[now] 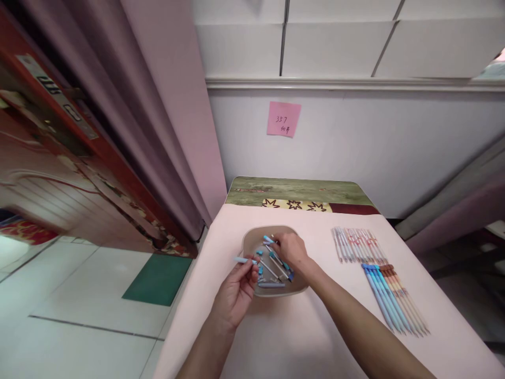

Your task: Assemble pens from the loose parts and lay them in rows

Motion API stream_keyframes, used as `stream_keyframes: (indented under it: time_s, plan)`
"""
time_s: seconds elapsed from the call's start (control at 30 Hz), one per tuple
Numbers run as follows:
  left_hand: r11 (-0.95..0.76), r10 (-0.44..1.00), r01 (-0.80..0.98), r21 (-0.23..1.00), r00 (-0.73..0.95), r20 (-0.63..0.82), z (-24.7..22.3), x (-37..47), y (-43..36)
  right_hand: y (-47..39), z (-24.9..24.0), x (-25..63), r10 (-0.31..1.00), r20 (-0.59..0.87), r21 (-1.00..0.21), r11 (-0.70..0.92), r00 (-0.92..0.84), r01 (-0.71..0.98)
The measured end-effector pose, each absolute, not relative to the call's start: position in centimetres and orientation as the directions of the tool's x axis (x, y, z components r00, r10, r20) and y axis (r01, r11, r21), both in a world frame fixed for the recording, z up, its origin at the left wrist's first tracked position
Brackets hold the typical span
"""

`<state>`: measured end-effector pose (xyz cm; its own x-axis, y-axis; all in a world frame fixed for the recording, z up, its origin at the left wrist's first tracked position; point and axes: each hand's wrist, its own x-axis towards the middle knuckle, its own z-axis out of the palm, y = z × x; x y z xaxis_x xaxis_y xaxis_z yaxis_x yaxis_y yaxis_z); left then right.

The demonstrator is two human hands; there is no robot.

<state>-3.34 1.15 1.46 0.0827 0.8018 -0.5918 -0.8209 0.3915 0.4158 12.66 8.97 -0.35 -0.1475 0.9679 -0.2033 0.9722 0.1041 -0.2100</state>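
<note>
My left hand (237, 295) is closed around a light blue pen barrel (240, 260), its end sticking out to the left at the left side of a beige plastic basin (249, 235). Inside the basin, the fingers of my right hand (291, 248) are pinched at a small blue pen part (269, 239); my hand partly hides it. Loose pen parts lie on the basin's floor: white refills (270, 268), blue pieces and a grey-blue tube (271, 285) along the near side.
To the right, a row of clear-barrelled pens (359, 245) lies on the pale pink tabletop (319, 321). Nearer are blue pens (384, 300) and brown-topped pens (406, 300). A pink note (283, 119) is on the wall behind. A wooden door (98, 142) stands left.
</note>
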Motion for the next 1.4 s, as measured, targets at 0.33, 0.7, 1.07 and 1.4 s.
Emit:
stream_keyframes:
  time_s: [0.33,0.7,1.07,1.4]
  plan:
    - [0.547,0.774,-0.747,0.376,0.281,-0.568,0.0,0.2,1.5,3.1,-0.3,16.7,0.999,0.009,-0.942,0.019,-0.031,0.334]
    - [0.658,0.732,-0.545,0.519,0.304,-0.609,-2.4,1.4,6.4,1.8,0.6,19.8,0.981,0.038,-0.978,-0.003,0.19,0.208]
    - [0.685,0.639,-0.683,0.253,0.398,-0.658,-1.6,1.0,4.6,1.1,0.5,19.2,0.986,0.055,-0.961,0.009,0.159,0.276]
    - [0.587,0.788,-0.603,0.54,0.274,-0.551,-0.9,1.5,3.6,0.5,0.2,17.6,0.973,-0.166,-0.94,-0.108,0.158,-0.324]
